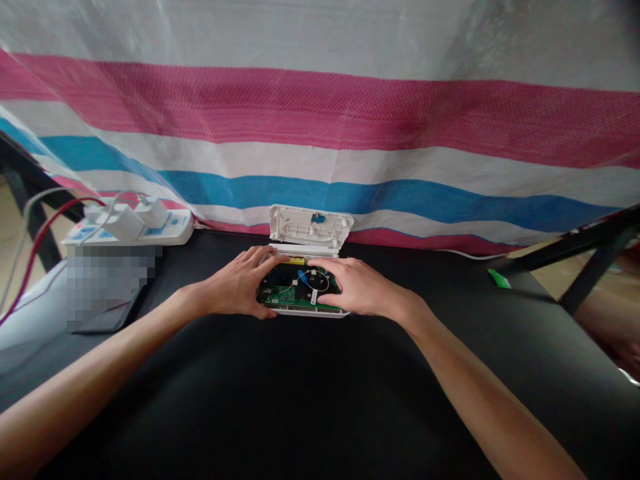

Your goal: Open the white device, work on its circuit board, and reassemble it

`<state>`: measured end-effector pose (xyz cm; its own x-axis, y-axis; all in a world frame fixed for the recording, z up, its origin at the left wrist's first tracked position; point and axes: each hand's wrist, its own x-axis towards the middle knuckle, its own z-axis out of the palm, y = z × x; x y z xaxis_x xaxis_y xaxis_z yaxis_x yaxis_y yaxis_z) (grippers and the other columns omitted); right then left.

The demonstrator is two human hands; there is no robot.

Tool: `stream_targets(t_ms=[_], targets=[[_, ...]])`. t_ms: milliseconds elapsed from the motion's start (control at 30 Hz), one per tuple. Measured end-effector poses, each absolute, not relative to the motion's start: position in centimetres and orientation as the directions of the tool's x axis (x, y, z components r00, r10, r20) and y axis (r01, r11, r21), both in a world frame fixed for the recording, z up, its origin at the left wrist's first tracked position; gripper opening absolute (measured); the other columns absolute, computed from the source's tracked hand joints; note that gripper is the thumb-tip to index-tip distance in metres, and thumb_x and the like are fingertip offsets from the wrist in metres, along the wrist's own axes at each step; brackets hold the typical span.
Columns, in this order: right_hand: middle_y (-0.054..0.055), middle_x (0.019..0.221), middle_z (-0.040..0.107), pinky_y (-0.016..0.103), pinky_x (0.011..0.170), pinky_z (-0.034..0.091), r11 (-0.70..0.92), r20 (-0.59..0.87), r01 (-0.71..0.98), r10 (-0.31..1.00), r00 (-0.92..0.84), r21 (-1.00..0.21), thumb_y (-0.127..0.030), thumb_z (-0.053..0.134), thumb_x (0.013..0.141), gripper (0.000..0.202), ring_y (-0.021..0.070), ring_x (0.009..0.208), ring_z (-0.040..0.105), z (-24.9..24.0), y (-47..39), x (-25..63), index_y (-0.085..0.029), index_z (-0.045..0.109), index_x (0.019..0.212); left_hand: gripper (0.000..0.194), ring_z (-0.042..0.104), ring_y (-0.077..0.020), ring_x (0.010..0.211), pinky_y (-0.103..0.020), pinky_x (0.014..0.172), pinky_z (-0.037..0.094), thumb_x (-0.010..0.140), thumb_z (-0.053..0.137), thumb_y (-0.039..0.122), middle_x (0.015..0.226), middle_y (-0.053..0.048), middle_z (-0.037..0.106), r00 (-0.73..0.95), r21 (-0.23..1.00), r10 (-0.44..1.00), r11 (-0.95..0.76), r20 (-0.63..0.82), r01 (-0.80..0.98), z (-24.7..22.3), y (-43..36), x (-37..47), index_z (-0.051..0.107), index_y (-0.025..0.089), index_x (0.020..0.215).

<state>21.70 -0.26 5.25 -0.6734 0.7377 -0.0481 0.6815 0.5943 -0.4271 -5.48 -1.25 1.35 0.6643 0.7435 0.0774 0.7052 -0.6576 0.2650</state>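
An opened white device (310, 312) lies on the black table, its green circuit board (287, 293) facing up. A thin white cable loops over the board beside a blue connector. My left hand (243, 283) grips the left end of the casing, thumb and fingers on opposite edges. My right hand (357, 287) is curled round the right end, fingertips over the board's edge. Just behind stands a white cover (310, 227), its ribbed inner side showing, with a small blue piece on it.
A white power strip (175, 230) with plugs and cables sits at the back left, above a dark flat object (123, 320). A green packet (499, 279) lies right on the black table (300, 400). Striped sheeting (320, 113) hangs behind.
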Motion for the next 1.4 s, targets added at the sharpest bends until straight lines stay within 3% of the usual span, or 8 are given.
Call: stream_targets(t_ms=[100, 200, 333, 400, 500, 667, 967, 1400], targets=[[0.010, 0.116, 0.073, 0.037, 0.084, 0.055, 0.566, 0.029, 0.692, 0.783, -0.622, -0.448, -0.025, 0.073, 0.080, 0.050, 0.0248, 0.093, 0.071, 6.6, -0.3, 22.4, -0.019, 0.063, 0.128, 0.102, 0.041, -0.0386, 0.132, -0.053, 0.111, 0.037, 0.065, 0.080, 0.054, 0.146, -0.017, 0.038, 0.663, 0.272, 0.745, -0.656, 0.082, 0.704, 1.2, -1.2, -5.6, 0.031, 0.022, 0.149], [0.005, 0.096, 0.075, 0.031, 0.069, 0.053, 0.518, 0.270, 0.663, 0.853, -0.446, -0.541, -0.025, 0.067, 0.085, 0.031, 0.0162, 0.066, 0.067, 8.1, 0.3, 24.1, -0.018, 0.066, 0.115, 0.102, 0.041, -0.0392, 0.133, -0.055, 0.111, 0.037, 0.065, 0.080, 0.054, 0.147, -0.017, 0.037, 0.657, 0.286, 0.750, -0.647, 0.075, 0.707, 1.2, -1.2, -5.6, 0.032, 0.022, 0.149], [0.007, 0.102, 0.074, 0.029, 0.060, 0.051, 0.492, 0.296, 0.610, 0.868, -0.398, -0.621, -0.027, 0.068, 0.084, 0.032, 0.0130, 0.058, 0.064, 8.5, 0.6, 24.8, -0.018, 0.065, 0.114, 0.102, 0.040, -0.0402, 0.133, -0.056, 0.112, 0.036, 0.064, 0.080, 0.053, 0.147, -0.018, 0.037, 0.660, 0.301, 0.748, -0.647, 0.069, 0.701, 1.3, -1.2, -5.6, 0.033, 0.019, 0.149], [0.007, 0.106, 0.074, 0.028, 0.061, 0.051, 0.507, 0.177, 0.606, 0.836, -0.520, -0.613, -0.026, 0.069, 0.084, 0.036, 0.0133, 0.059, 0.065, 7.8, 0.3, 23.9, -0.019, 0.065, 0.119, 0.101, 0.040, -0.0401, 0.134, -0.055, 0.112, 0.036, 0.065, 0.080, 0.053, 0.146, -0.019, 0.038, 0.655, 0.293, 0.753, -0.642, 0.063, 0.709, 1.4, -1.3, -5.5, 0.034, 0.018, 0.148], [0.009, 0.113, 0.074, 0.033, 0.079, 0.055, 0.563, 0.026, 0.629, 0.756, -0.654, -0.535, -0.024, 0.073, 0.081, 0.047, 0.0209, 0.085, 0.072, 6.1, -0.2, 22.0, -0.018, 0.064, 0.127, 0.100, 0.040, -0.0396, 0.134, -0.055, 0.113, 0.036, 0.064, 0.081, 0.051, 0.145, -0.017, 0.039, 0.652, 0.294, 0.756, -0.638, 0.061, 0.712, 1.5, -1.3, -5.4, 0.034, 0.021, 0.147], [0.012, 0.132, 0.067, 0.045, 0.102, 0.050, 0.620, -0.011, 0.633, 0.710, -0.704, -0.463, -0.028, 0.074, 0.080, 0.057, 0.0314, 0.118, 0.065, 3.9, -0.2, 20.5, -0.019, 0.061, 0.134, 0.100, 0.037, -0.0397, 0.137, -0.056, 0.113, 0.035, 0.063, 0.082, 0.048, 0.147, -0.016, 0.037, 0.653, 0.307, 0.755, -0.639, 0.069, 0.706, 1.4, -1.3, -5.4, 0.033, 0.025, 0.147], [0.012, 0.133, 0.066, 0.047, 0.098, 0.053, 0.598, -0.062, 0.686, 0.733, -0.677, -0.414, -0.037, 0.078, 0.076, 0.070, 0.0340, 0.118, 0.065, 4.4, 0.2, 20.9, -0.022, 0.055, 0.140, 0.097, 0.038, -0.0391, 0.136, -0.055, 0.114, 0.035, 0.064, 0.082, 0.048, 0.147, -0.016, 0.038, 0.660, 0.340, 0.744, -0.650, 0.102, 0.680, 1.2, -1.4, -5.5, 0.037, 0.023, 0.146], [0.008, 0.116, 0.073, 0.039, 0.089, 0.051, 0.581, -0.094, 0.694, 0.734, -0.672, -0.425, -0.042, 0.079, 0.073, 0.057, 0.0305, 0.105, 0.069, 4.1, 0.8, 20.9, -0.024, 0.060, 0.124, 0.099, 0.040, -0.0379, 0.134, -0.054, 0.113, 0.036, 0.062, 0.083, 0.046, 0.145, -0.015, 0.038, 0.666, 0.303, 0.739, -0.661, 0.103, 0.687, 1.1, -1.3, -5.4, 0.035, 0.023, 0.146]])
